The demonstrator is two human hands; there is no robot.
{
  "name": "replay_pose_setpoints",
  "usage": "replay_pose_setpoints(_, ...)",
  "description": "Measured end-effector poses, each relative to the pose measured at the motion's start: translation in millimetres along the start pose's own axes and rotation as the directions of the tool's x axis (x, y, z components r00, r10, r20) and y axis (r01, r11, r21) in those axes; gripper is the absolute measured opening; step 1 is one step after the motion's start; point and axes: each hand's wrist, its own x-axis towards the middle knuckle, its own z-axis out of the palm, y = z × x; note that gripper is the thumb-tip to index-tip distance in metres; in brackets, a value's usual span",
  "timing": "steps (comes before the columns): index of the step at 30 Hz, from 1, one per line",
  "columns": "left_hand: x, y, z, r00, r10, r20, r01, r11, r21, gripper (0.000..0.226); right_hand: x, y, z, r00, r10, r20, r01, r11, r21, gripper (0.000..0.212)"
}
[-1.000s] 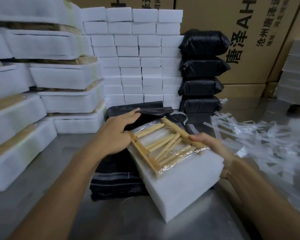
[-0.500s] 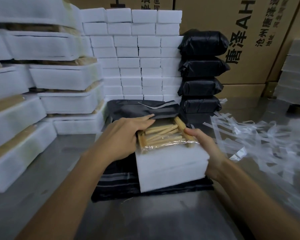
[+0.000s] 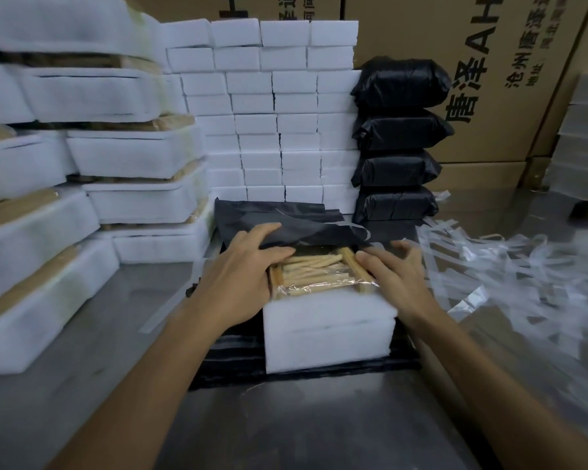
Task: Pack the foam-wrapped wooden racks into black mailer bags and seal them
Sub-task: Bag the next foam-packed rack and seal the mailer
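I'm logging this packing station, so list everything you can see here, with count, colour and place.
foam-wrapped wooden rack: one, white foam, tan wood, centre, far end entering the bag
black mailer bag: one open, on a flat black pile
sealed black bags: four, stacked behind, right of centre
white foam blocks: many, stacked at the back
wrapped racks: many, white, stacked left
clear plastic strips: many, heaped right
cardboard boxes: brown, behind
metal table: grey
hands: left holds the bag mouth; right on the rack's right side
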Motion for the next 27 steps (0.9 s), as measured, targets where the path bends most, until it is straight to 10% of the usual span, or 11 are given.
replay_pose_setpoints(4,-19.9,-0.6,7.7,0.964,-0.23,-0.135,0.243,0.966,0.089,0.028,-3.3,-5.3,-1.1,0.97,0.089,0.228,-0.123,0.983,0.138,0.053)
replay_pose_setpoints(7,-30.1,-5.7,6.1,0.911,-0.373,0.174,0.362,0.927,0.094,0.025,-4.4,-4.1,-3.0,0.998,-0.017,0.065,0.018,1.0,-0.009,0.06)
replay_pose_setpoints(10,-34.5,-12.1,-8.1,0.757,-0.321,0.569,0.339,0.937,0.078,0.072,-6.4,-2.8,-11.4,0.986,-0.084,0.144,0.089,0.996,-0.025,0.082)
replay_pose_setpoints(14,-37.1,-14.4,-20.6,0.652,-0.266,0.71,0.357,0.934,0.022,0.127,-8.1,-4.5,-33.1,0.799,-0.069,0.597,0.121,0.992,-0.047,0.075)
replay_pose_setpoints(18,-37.4,-11.7,-6.7,0.734,-0.257,0.629,0.33,0.944,0.001,0.128,-5.3,-0.6,-35.9,0.655,-0.043,0.755,0.124,0.991,-0.051,0.081)
replay_pose_setpoints(27,-45.4,-33.9,11.0,0.943,-0.279,0.182,0.282,0.959,0.012,0.091,-0.9,8.6,-13.1,0.89,-0.131,0.436,0.198,0.974,-0.113,0.069)
